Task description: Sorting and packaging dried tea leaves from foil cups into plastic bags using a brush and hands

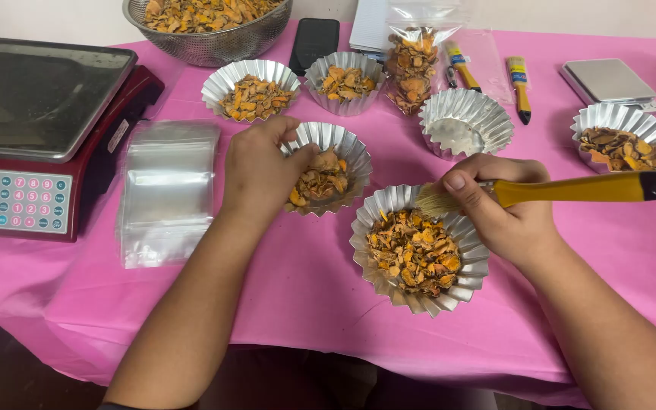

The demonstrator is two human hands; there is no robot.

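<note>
A person's left hand point(258, 171) pinches the rim of a fluted foil cup point(326, 168) of orange dried slices at table centre, while the right hand point(504, 206) grips a yellow-handled brush point(571, 190) over a fuller cup point(417, 250) nearer. A tilted rim or stray bristle stroke could scatter slices across the pink cloth point(305, 296); the left fingertips are hidden inside the cup, and the brush handle's end is cut off at right.

Two bare forearms, no rings, no watch; left hand point(256, 171) and right hand point(506, 209) with short, unpainted nails.
</note>
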